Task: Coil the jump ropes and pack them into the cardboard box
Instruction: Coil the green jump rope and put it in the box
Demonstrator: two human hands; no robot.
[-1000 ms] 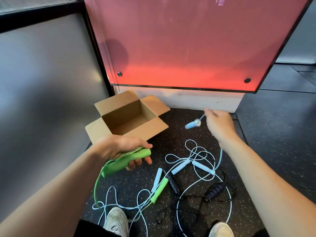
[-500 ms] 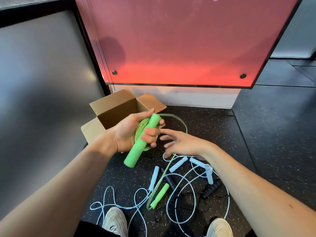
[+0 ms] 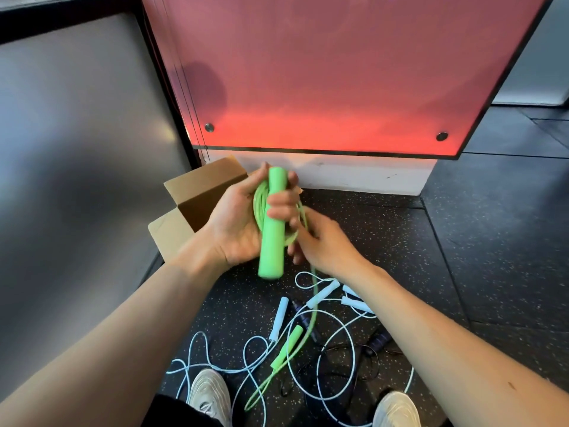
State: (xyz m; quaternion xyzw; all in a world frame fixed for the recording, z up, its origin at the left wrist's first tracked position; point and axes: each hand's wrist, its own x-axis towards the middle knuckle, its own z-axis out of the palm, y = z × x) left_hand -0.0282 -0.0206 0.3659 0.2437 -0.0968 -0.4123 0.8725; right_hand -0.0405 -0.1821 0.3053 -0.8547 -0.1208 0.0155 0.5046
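While a tangle of jump ropes sprawls over the dark speckled floor [image 3: 400,241] in the lower part of the frame, a person at mid-frame holds one green handle [image 3: 272,232] nearly upright in the left hand [image 3: 237,223]. Its thumb and fingers are curled round the handle and round loops of green cord [image 3: 261,204] gathered against the palm. The right hand [image 3: 329,245], just right of the handle, has its fingers bent round a strand of that cord, which drops from there to the second green handle [image 3: 289,343] lying on the floor at lower centre. The open cardboard box [image 3: 197,192] stands on the floor behind the left hand, centre left, partly hidden, and what it holds cannot be seen. A pale blue handle [image 3: 279,317], loops of pale blue cord [image 3: 351,343] and a black handle [image 3: 379,339] lie in the lower middle, above two pale shoes [image 3: 209,392] at the bottom edge. A red panel [image 3: 323,72] fills the upper frame.
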